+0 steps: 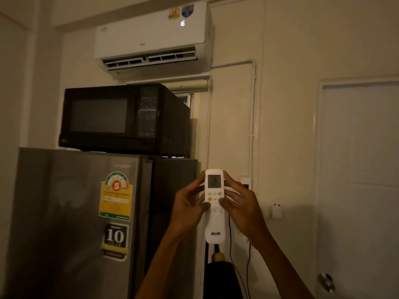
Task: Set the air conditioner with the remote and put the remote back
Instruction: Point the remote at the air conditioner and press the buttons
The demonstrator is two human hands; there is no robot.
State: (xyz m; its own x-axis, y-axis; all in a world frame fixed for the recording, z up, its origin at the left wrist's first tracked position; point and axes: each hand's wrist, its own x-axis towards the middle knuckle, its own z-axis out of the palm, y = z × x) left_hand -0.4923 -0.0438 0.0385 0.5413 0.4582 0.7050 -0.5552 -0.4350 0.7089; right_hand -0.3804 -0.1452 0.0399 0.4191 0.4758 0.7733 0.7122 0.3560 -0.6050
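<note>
My forearms rose to the remote (214, 205), upright below the AC unit (151, 33), pinched by left hand (190, 205) & right hand (238, 201) at its mid sides; prob. light, rigid, slick plastic, so I gripped edges, thumbs on btns.

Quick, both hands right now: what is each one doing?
Left hand: closed on the remote, thumb on the buttons.
Right hand: closed on the remote's other side, thumb by the round pad.
</note>
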